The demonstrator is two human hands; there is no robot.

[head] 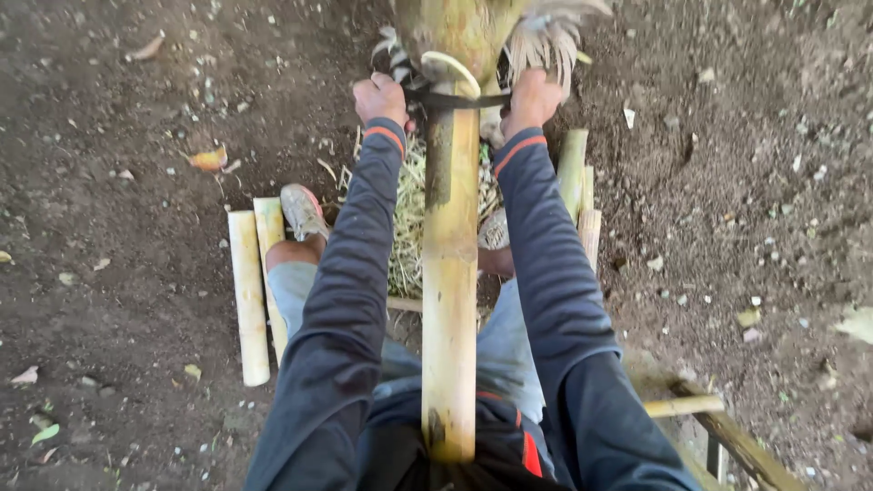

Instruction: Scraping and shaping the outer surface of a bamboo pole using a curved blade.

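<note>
Top centre: our left hand (379, 97) and right hand (532, 98) clench a dark blade (452, 100) crosswise over the upright-running bamboo pole (450, 273).

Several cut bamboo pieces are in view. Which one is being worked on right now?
The long bamboo pole running up between the knees. Both hands, left hand and right hand, pull a blade across it; the short cut pieces lie untouched on the ground.

Dark sleeves, pale shorts, worn shoes

Long navy sleeves (364, 273) with orange-red cuff stripes; light blue-grey shorts (300, 291); scuffed grey shoes (302, 211) at frame centre; bare hands (380, 96).
</note>
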